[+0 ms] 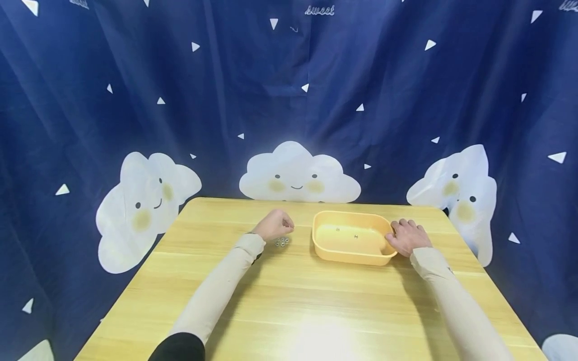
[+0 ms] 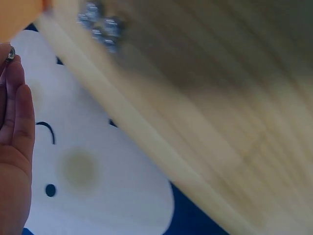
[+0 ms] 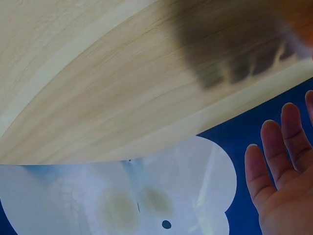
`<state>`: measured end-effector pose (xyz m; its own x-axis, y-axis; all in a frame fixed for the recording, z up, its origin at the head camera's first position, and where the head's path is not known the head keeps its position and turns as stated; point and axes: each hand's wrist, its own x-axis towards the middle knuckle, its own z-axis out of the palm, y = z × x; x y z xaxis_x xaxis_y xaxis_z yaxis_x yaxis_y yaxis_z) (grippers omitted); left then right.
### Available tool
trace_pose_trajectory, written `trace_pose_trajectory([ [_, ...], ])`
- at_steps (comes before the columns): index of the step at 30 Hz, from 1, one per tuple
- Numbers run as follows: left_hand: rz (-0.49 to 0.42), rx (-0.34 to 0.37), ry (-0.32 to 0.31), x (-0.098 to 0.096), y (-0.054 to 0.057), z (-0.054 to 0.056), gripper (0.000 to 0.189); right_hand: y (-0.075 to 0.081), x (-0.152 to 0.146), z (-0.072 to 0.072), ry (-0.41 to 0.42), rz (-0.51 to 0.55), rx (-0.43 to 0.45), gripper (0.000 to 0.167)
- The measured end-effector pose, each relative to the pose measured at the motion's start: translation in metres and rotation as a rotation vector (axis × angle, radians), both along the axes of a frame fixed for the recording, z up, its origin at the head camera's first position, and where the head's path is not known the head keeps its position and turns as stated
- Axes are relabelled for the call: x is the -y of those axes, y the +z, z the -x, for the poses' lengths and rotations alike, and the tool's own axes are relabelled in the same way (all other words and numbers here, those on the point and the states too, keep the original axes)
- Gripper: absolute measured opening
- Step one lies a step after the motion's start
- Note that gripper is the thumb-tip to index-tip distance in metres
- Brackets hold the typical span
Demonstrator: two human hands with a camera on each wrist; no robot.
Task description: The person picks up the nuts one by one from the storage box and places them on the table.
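My left hand point(image 1: 273, 225) pinches a small shiny metal piece point(image 2: 11, 53) between thumb and fingertips. Just below that hand, several more rounded silvery metal pieces point(image 1: 282, 242) lie in a tight cluster on the table. A shallow yellow plastic bin point(image 1: 349, 258) stands to the right of them. Inside it, two small metal pieces point(image 1: 355, 236) lie apart on the bottom. At the bin's right end my right hand point(image 1: 408, 237) grips the rim, thumb over the inner side. The other fingers point(image 3: 276, 147) of this hand stretch loosely outside the bin.
The light wooden table point(image 1: 289, 296) reaches back to a dark blue curtain point(image 1: 289, 110) printed with clouds and triangles. The bin and the cluster are toward the far side of the tabletop.
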<state>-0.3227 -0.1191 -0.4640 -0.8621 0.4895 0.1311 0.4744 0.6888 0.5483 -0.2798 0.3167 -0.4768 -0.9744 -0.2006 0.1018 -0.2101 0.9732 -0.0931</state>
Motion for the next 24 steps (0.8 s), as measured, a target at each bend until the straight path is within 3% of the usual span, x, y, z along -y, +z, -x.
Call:
trace_pose_trajectory([
  [8,0.012,0.026,0.047,0.016,-0.018,-0.001,0.009,0.001,0.001,-0.001,-0.005,0.003,-0.006,0.044],
  [15,0.008,0.028,0.051,0.014,-0.033,0.001,0.005,-0.002,-0.001,0.000,0.002,-0.003,0.006,0.044],
  [24,0.091,0.019,0.032,0.000,-0.034,0.000,0.005,-0.002,0.000,0.001,-0.007,0.003,0.010,0.046],
])
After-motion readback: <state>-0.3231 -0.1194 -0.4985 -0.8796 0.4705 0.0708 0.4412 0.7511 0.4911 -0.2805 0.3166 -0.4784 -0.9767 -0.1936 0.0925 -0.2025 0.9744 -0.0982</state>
